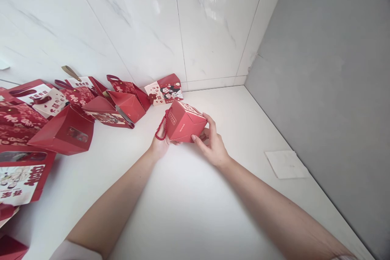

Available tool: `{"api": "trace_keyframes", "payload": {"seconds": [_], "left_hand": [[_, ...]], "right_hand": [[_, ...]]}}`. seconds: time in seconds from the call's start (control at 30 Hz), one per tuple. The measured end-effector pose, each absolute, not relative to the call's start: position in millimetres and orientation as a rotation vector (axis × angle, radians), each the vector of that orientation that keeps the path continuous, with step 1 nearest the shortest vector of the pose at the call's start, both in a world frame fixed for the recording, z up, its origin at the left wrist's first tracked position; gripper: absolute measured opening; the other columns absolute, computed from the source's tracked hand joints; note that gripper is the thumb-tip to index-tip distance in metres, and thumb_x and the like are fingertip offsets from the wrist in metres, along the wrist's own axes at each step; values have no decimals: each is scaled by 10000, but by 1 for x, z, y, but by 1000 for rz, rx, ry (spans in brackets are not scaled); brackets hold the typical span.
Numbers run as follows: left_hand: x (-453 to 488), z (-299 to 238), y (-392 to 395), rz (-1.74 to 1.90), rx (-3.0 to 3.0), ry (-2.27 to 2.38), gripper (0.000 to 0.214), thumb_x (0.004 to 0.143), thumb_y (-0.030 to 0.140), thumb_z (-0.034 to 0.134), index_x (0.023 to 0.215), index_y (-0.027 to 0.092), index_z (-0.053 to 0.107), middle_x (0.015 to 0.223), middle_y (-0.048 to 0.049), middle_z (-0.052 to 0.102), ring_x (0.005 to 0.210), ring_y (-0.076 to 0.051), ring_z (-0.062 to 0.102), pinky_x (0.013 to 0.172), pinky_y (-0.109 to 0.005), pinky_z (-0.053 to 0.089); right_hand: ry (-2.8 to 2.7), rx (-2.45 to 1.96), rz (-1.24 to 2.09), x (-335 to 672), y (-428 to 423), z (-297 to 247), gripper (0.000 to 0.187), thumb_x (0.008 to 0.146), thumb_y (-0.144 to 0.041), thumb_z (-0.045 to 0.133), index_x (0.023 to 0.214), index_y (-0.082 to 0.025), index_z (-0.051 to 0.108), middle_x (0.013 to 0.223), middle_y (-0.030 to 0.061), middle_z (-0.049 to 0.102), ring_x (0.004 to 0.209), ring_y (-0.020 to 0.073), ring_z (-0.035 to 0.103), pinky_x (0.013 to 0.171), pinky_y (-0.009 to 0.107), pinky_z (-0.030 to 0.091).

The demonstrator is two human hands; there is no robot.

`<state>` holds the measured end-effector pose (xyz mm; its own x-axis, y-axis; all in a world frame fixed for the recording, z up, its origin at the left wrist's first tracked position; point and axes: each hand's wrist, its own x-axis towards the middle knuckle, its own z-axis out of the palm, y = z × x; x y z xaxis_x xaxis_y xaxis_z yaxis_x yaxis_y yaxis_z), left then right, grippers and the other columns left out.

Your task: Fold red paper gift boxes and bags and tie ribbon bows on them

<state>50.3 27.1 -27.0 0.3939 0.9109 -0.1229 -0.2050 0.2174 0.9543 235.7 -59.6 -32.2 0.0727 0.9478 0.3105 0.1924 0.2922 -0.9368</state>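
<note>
A small red gift box (183,124) with a red cord handle is held tilted just above the white tabletop (189,195), near the middle. My left hand (160,144) grips its left side where the cord loops down. My right hand (211,142) holds the box's right lower edge, fingers curled round the corner and thumb on top. Both hands are closed on the box.
Several red and white gift boxes and bags (70,109) lie in a heap at the left and back left, one printed box (164,89) against the marble wall. A white square sheet (286,164) lies at the right by the grey wall.
</note>
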Motion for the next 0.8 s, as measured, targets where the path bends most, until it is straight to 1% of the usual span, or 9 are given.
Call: {"api": "trace_keyframes", "payload": {"seconds": [0.17,0.23,0.3,0.37,0.43,0.5,0.57,0.63,0.8], "left_hand": [[52,-22,23,924,1052,828,581,856,665,441,1278,283,560,1002,-79,724,599,-187,630,435,-279,474],[53,-21,22,958,1076,832,588,859,652,453,1338,315,503,1115,-76,697,675,-201,651,438,-268,468],[55,-22,21,1044,1114,834,588,846,606,526,1369,344,458,1236,-62,643,811,-216,666,487,-260,491],[56,-23,20,1131,1140,823,611,823,516,623,1383,367,428,1319,-40,587,981,-221,647,610,-267,535],[58,-25,21,1182,1151,780,583,827,467,641,1367,347,456,1363,-31,551,1140,-225,587,781,-300,546],[59,-28,21,1200,1154,723,514,865,527,561,1320,291,524,1369,-44,547,1239,-239,522,925,-349,508],[59,-31,20,1207,1191,681,543,858,600,521,1259,238,574,1351,-68,563,1281,-260,486,1012,-384,457],[59,-35,20,1173,1256,682,557,804,576,620,1226,215,586,1317,-88,589,1268,-279,498,1045,-403,429],[55,-37,22,1107,1223,765,485,789,445,684,1187,183,594,1210,-104,652,1130,-285,600,994,-418,464]], "right_hand": [[-1386,-1184,656,235,-58,-34,700,866,-443,597,1459,-332,243,1295,87,527,907,221,594,707,356,536],[-1380,-1183,605,234,-57,-34,692,851,-418,620,1448,-329,280,1360,96,468,959,229,581,702,357,547],[-1374,-1170,524,235,-56,-34,659,850,-352,620,1433,-317,313,1321,104,487,1009,240,570,709,363,552],[-1363,-1150,411,236,-56,-35,494,863,-241,564,1337,-304,439,1270,96,519,1075,245,557,752,376,548],[-1372,-1135,325,238,-55,-36,310,858,-123,472,1093,-283,596,1192,75,574,1091,239,564,811,397,531],[-1418,-1119,310,240,-55,-38,309,830,-47,408,859,-263,626,1072,48,638,1036,226,594,846,409,513],[-1485,-1084,327,240,-55,-38,328,801,-15,398,771,-258,616,924,24,671,949,215,613,837,405,509],[-1523,-1067,330,240,-55,-38,320,781,-12,415,756,-258,619,818,12,664,887,214,611,808,397,509],[-1504,-1073,376,235,-58,-38,280,796,-54,436,807,-260,626,849,23,647,874,214,603,808,395,506]]}}
